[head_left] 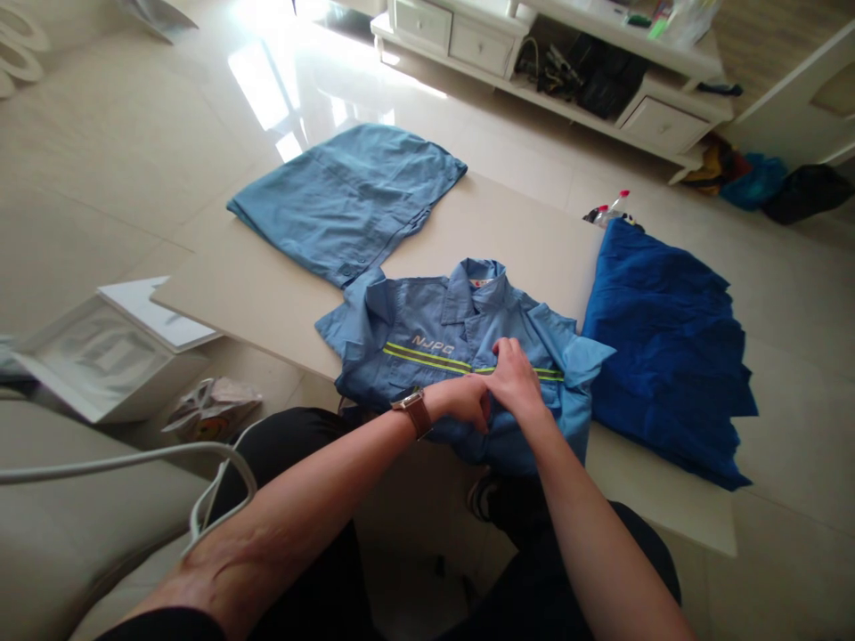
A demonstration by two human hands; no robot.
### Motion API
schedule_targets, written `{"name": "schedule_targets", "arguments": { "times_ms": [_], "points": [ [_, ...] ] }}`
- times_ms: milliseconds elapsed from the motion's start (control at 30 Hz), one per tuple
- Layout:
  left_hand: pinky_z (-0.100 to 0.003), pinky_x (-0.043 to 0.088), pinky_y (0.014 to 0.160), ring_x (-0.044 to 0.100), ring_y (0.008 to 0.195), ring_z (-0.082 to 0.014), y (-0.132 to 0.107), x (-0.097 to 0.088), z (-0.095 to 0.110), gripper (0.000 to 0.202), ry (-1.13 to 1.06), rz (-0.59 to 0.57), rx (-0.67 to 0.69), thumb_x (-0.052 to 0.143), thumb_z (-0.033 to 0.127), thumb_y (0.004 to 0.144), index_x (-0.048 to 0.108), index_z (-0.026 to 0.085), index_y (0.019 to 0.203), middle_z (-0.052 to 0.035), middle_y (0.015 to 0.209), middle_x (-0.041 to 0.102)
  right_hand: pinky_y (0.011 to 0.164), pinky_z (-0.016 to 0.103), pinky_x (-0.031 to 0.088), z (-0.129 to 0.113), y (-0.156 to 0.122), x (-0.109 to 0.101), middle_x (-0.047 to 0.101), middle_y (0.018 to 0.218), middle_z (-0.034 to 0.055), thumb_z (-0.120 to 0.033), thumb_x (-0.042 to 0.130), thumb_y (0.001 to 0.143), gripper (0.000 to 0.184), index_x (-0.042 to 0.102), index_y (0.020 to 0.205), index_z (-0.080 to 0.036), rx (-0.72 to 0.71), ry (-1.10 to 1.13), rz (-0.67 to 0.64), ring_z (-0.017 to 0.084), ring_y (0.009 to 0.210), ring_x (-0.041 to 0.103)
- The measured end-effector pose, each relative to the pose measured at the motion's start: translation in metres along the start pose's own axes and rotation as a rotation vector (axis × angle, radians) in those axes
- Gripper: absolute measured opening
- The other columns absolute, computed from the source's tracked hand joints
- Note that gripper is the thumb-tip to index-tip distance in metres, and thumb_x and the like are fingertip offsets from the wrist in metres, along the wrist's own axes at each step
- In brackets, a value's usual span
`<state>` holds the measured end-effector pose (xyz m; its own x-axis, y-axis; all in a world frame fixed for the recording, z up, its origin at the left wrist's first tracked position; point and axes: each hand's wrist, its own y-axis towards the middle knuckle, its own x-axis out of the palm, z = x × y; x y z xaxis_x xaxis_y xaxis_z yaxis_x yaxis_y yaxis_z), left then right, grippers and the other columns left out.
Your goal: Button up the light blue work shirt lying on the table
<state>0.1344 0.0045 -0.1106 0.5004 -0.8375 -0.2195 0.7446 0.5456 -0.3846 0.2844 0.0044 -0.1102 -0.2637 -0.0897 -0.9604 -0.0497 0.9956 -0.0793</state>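
Note:
A light blue work jacket [434,307] lies face up on the pale board, collar away from me. It bears the letters NJPG and a yellow-green striped band across the chest. My left hand [463,401], a watch with a brown strap on its wrist, has its fingers curled on the front opening below the band. Close beside it, my right hand [513,374] is closed with thumb and fingers on the front edge at the band. The fingertips are partly hidden. The jacket's lower part hangs over the near edge of the board.
Folded light blue cloth [347,191] lies at the back left of the board [534,231]. Dark blue cloth [661,347] covers its right side, near bottles with red caps [621,200]. A white box [107,356] stands at left; a white cable [134,461] runs by my left arm.

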Motion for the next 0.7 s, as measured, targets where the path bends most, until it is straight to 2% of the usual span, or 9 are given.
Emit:
{"name": "schedule_targets", "arguments": {
  "times_ms": [133,233,300,400,433,500,567,600,700],
  "points": [
    [-0.023,0.044,0.054,0.054,0.05,-0.0125,-0.001,-0.008,0.004,0.019,0.072,-0.059,-0.023,0.086,0.011,0.055,0.069,0.02,0.054,0.0028,0.056,0.066,0.081,0.039,0.05,-0.005,-0.002,0.001,0.058,0.118,0.0159,-0.03,0.07,0.082,0.032,0.058,0.109,-0.019,-0.049,-0.053,-0.018,0.032,0.108,0.059],
    [-0.026,0.048,0.061,0.057,0.053,-0.0155,-0.002,-0.014,0.009,0.019,0.112,-0.032,-0.047,0.084,0.01,0.058,0.069,0.019,0.053,0.0004,0.057,0.066,0.087,0.038,0.05,-0.006,0.0,-0.002,0.062,0.117,0.0158,-0.022,0.064,0.082,0.032,0.061,0.113,-0.017,0.01,-0.001,-0.015,0.03,0.106,0.062],
    [-0.029,0.051,0.066,0.058,0.053,-0.0174,-0.004,-0.019,0.014,0.018,0.131,-0.012,-0.094,0.081,0.009,0.06,0.068,0.019,0.053,-0.0011,0.055,0.065,0.087,0.037,0.049,-0.004,0.002,-0.005,0.067,0.112,0.0145,-0.018,0.058,0.082,0.033,0.063,0.115,-0.016,0.063,0.064,0.003,0.028,0.101,0.064],
    [-0.029,0.051,0.064,0.06,0.051,-0.0175,-0.008,-0.025,0.02,0.017,0.106,-0.001,-0.223,0.072,0.012,0.07,0.066,0.017,0.055,-0.0027,0.054,0.064,0.083,0.035,0.049,0.003,0.001,-0.013,0.072,0.097,0.0104,-0.017,0.056,0.081,0.034,0.066,0.114,-0.017,0.124,0.165,0.05,0.026,0.091,0.067],
    [-0.028,0.051,0.063,0.062,0.051,-0.0175,-0.009,-0.027,0.02,0.016,0.101,0.036,-0.252,0.069,0.014,0.074,0.067,0.016,0.059,-0.0034,0.056,0.065,0.081,0.035,0.048,0.005,0.0,-0.015,0.072,0.092,0.0086,-0.017,0.056,0.08,0.033,0.068,0.111,-0.017,0.142,0.204,0.071,0.025,0.087,0.067],
    [-0.028,0.053,0.067,0.067,0.06,-0.0192,-0.009,-0.028,0.019,0.008,0.15,0.212,-0.249,0.065,0.017,0.08,0.072,0.016,0.076,-0.0054,0.066,0.07,0.077,0.033,0.048,0.01,-0.003,-0.019,0.072,0.084,0.006,-0.02,0.058,0.078,0.027,0.069,0.103,-0.019,0.171,0.284,0.115,0.024,0.08,0.066],
    [-0.031,0.055,0.079,0.072,0.078,-0.0231,-0.006,-0.026,0.015,0.02,0.261,0.417,-0.194,0.065,0.019,0.083,0.074,0.016,0.101,-0.0085,0.081,0.075,0.074,0.032,0.046,0.013,-0.007,-0.023,0.071,0.08,0.0052,-0.024,0.06,0.078,0.016,0.068,0.091,-0.02,0.188,0.34,0.145,0.022,0.075,0.065],
    [-0.032,0.055,0.085,0.073,0.089,-0.025,-0.004,-0.024,0.013,0.03,0.312,0.48,-0.166,0.065,0.019,0.084,0.072,0.017,0.113,-0.0102,0.09,0.076,0.073,0.032,0.045,0.015,-0.009,-0.024,0.071,0.079,0.005,-0.026,0.06,0.078,0.012,0.067,0.086,-0.02,0.192,0.349,0.153,0.021,0.074,0.064],
    [-0.035,0.053,0.096,0.07,0.108,-0.028,0.003,-0.014,0.006,0.048,0.391,0.486,-0.116,0.061,0.018,0.087,0.064,0.019,0.136,-0.0143,0.113,0.074,0.068,0.031,0.039,0.017,-0.012,-0.028,0.068,0.072,0.0045,-0.032,0.06,0.081,0.013,0.061,0.073,-0.022,0.173,0.32,0.164,0.02,0.068,0.059]
  ]
}}
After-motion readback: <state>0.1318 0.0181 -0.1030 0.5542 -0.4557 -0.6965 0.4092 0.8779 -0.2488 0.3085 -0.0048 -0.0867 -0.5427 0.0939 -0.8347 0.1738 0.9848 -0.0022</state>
